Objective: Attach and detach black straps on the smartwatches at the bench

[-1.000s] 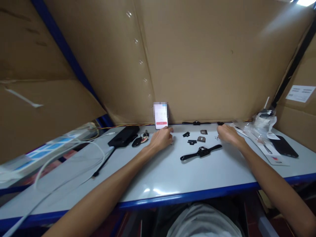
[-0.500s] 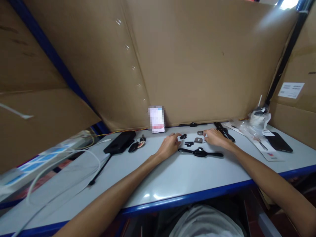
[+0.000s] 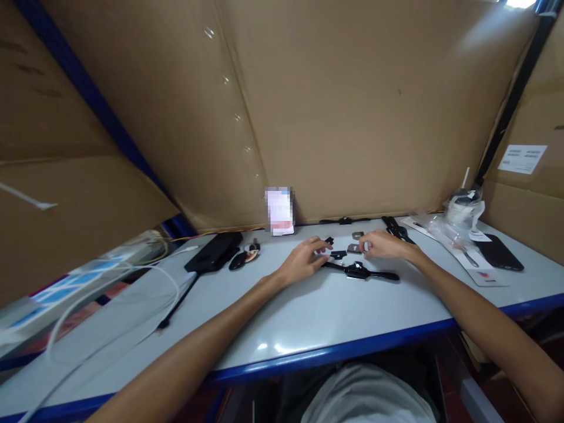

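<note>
My left hand (image 3: 303,259) hovers low over the table, thumb and fingers apart with nothing visible between them. Its fingertips are beside a small black cap plate (image 3: 339,255) and the left handle of a black spokeshave (image 3: 357,270). A second black cap plate (image 3: 329,241) lies just beyond the fingers. My right hand (image 3: 382,244) has bent fingers, thumb and forefinger a little apart. Those fingertips are at the right edge of a flat grey slotted blade (image 3: 353,248); whether they touch it is unclear. Another slotted blade (image 3: 358,235) lies behind.
Another spokeshave (image 3: 345,221) lies along the cardboard back wall, with more black tools (image 3: 396,228) to the right. A phone (image 3: 281,211) stands upright. Keys (image 3: 247,257), a black case (image 3: 214,252) and white cables are left. Plastic packaging (image 3: 445,235) and a dark phone (image 3: 500,252) are right.
My left hand has shifted right and nearer to me, from the far cap plate to the spokeshave's left handle. My right hand has moved slightly left off the far blade toward the nearer one.
</note>
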Demonstrator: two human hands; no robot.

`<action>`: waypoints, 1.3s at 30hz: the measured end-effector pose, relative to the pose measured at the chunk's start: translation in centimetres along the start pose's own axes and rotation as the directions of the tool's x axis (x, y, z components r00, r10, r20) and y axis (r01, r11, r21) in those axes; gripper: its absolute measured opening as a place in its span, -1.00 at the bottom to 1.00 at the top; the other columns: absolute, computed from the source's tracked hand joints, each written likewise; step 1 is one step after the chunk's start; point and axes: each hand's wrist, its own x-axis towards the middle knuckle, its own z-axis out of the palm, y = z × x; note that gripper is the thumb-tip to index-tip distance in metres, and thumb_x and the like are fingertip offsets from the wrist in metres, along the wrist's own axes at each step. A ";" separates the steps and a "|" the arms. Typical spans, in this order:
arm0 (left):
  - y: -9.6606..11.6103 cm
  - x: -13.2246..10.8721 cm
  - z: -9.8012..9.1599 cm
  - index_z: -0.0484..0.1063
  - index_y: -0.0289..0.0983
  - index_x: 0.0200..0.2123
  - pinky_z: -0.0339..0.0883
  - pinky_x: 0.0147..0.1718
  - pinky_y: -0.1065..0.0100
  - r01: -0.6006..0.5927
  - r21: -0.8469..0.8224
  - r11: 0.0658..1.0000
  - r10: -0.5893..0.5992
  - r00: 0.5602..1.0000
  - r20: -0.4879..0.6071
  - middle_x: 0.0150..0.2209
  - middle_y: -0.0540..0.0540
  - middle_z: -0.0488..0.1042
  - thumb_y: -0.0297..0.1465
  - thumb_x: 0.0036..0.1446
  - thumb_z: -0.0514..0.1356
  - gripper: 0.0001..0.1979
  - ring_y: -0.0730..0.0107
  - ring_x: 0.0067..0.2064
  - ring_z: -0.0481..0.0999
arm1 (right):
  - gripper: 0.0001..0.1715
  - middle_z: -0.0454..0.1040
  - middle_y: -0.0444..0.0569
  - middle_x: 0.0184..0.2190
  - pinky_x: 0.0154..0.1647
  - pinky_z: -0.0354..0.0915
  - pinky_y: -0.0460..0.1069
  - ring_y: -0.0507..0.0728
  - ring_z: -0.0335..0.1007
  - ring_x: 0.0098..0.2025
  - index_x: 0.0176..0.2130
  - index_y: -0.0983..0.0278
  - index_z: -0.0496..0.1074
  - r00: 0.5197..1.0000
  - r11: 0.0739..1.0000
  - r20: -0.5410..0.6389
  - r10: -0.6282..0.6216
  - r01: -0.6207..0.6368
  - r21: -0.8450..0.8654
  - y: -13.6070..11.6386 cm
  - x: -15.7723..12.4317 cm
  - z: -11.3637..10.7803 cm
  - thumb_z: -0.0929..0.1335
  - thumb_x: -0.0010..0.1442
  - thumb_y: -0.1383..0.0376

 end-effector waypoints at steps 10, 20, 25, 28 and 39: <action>1.9 -0.3 0.7 0.40 -0.20 0.21 0.33 0.16 -0.01 -0.133 0.072 0.988 0.118 0.976 0.186 0.19 -0.20 0.48 -0.18 0.36 0.08 -0.56 0.05 0.19 0.47 | -0.59 0.60 0.16 -0.05 -0.11 0.27 0.05 0.29 0.52 -0.04 0.02 0.23 0.59 0.967 0.976 -0.214 0.140 -0.171 -0.136 -0.4 0.2 0.8 0.24 0.33 0.35; 2.4 -0.4 1.6 0.36 -0.16 0.26 0.31 0.20 0.02 -0.156 0.030 0.987 0.147 0.970 0.193 0.22 -0.15 0.47 -0.15 0.39 0.02 -0.53 0.09 0.21 0.46 | -0.37 0.60 0.14 -0.03 -0.16 0.26 -0.03 0.26 0.54 -0.03 0.20 0.16 0.48 0.995 0.983 -0.098 0.035 -0.052 -0.174 -2.7 0.5 1.6 0.25 0.22 0.50; 0.6 0.2 2.0 0.36 -0.23 0.24 0.29 0.23 0.06 -0.089 0.033 0.995 0.088 0.995 0.038 0.22 -0.20 0.46 -0.17 0.43 -0.09 -0.52 0.12 0.22 0.44 | -0.41 0.59 0.16 0.00 -0.12 0.30 0.00 0.27 0.53 0.00 0.22 0.19 0.45 0.981 0.982 -0.187 0.049 -0.081 -0.169 -2.4 0.8 1.4 0.24 0.26 0.43; -0.8 0.5 1.9 0.34 -0.30 0.26 0.24 0.26 0.03 -0.034 0.100 0.994 0.030 0.999 0.035 0.25 -0.26 0.42 -0.18 0.43 -0.11 -0.48 0.07 0.27 0.38 | -0.48 0.59 0.15 0.02 -0.04 0.29 -0.01 0.26 0.52 0.01 0.12 0.21 0.56 0.980 0.984 -0.196 0.035 -0.068 -0.163 -1.7 0.4 0.8 0.27 0.24 0.42; -0.3 0.8 0.3 0.48 -0.27 0.14 0.34 0.11 0.06 -0.058 0.122 0.991 0.053 0.997 0.048 0.04 -0.22 0.58 -0.16 0.45 -0.15 -0.47 0.09 0.09 0.52 | -0.49 0.61 0.14 -0.02 -0.11 0.31 0.06 0.35 0.53 -0.03 0.01 0.16 0.64 0.992 0.989 -0.124 0.035 -0.052 -0.140 -0.5 -0.2 0.4 0.29 0.17 0.47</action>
